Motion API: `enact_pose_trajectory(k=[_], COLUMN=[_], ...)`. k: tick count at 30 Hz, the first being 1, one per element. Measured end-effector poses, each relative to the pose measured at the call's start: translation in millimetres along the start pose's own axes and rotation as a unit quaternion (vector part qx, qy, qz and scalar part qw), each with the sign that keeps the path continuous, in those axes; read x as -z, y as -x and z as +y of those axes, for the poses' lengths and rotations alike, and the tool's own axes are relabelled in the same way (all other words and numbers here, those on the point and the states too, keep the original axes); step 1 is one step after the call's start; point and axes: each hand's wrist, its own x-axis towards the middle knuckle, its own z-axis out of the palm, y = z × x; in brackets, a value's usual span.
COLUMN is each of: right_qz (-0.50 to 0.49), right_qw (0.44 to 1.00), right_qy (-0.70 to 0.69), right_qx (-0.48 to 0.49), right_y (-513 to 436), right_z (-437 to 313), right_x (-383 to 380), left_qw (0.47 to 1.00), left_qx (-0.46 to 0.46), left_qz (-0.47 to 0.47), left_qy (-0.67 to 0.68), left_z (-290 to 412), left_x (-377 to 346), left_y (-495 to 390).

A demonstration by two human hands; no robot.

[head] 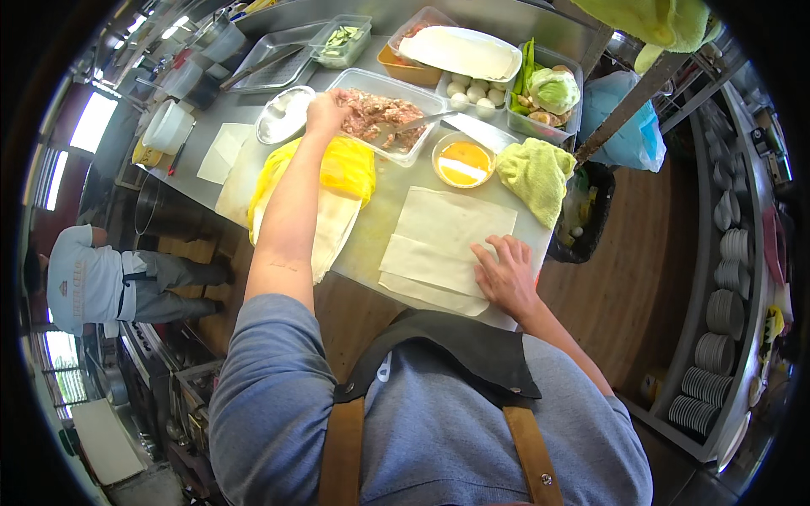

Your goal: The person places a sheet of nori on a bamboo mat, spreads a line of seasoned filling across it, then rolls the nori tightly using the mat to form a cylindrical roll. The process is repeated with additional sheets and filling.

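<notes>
My left hand (327,114) reaches over the left rim of a clear plastic container (414,154), its fingers at the raw minced meat (373,114) inside. Whether they pinch any meat is hidden. A metal utensil (421,121) lies in the meat. My right hand (506,272) rests with spread, bent fingers on the right side of thin, pale wrapper sheets (443,221), which overlap on the board. Beyond them stands a glass bowl of orange liquid (465,158), probably beaten egg. Under my left forearm, a yellow plastic bag (348,167) partly covers a stack of wrappers (335,237).
A metal dish (285,117) adjoins the meat container. Behind are eggs (476,95), vegetables (552,90), a white tray (411,47) and a knife (262,66) on a metal pan. A green towel (538,177) lies right. One person (95,278) stands at left.
</notes>
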Motion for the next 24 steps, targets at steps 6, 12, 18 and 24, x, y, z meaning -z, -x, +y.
enact_pose_trajectory(k=[6, 12, 18, 24], right_qz=[-0.009, 0.0, 0.029, 0.028], right_qw=[1.0, 1.0, 0.999, 0.993], right_qy=[0.006, 0.005, 0.024, -0.058], right_qx=[-0.022, -0.012, -0.031, -0.104], right_y=[-1.0, -9.4, -8.3, -19.3], right_z=[1.3, -0.9, -1.3, -4.2], right_x=[3.9, 1.6, 7.9, 23.2], left_qw=[0.976, 0.995, 0.942, 0.826], left_qx=[0.068, 0.016, 0.039, -0.093], left_qz=[-0.073, -0.07, -0.088, -0.333], left_qy=[0.193, 0.071, 0.322, 0.446], left_z=[12.4, 18.9, 25.6, 105.4], left_x=[41.8, 37.2, 55.5, 86.8], left_y=[-9.3, -11.6, 3.4, 100.4])
